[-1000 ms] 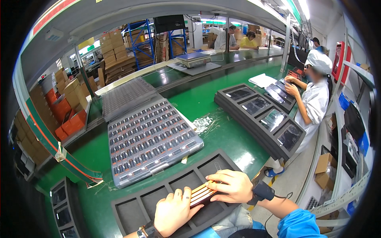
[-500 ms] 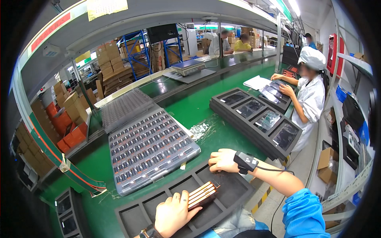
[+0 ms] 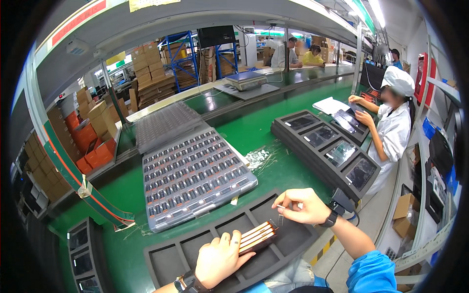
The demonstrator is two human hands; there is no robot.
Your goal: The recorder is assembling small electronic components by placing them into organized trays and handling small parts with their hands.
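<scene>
My left hand is wrapped around a stack of flat bars with cream and copper-coloured edges. Thin wires stick out of the stack's right end. The stack is over a black foam tray with several square recesses. My right hand is raised above the tray's right part, thumb and forefinger pinched on a small thin light piece, too small to name. Fine wire-like lines hang below these fingers.
Beyond the foam tray lies a clear plastic tray of small dark cylindrical parts. Foam trays with dark screens stand at right and lower left. A co-worker in white handles a panel at right. A scale stands farther back.
My right hand has risen from near the tray surface and turned, its pinching fingers now showing. The left hand still holds the stack. The whole view has shifted slightly.
</scene>
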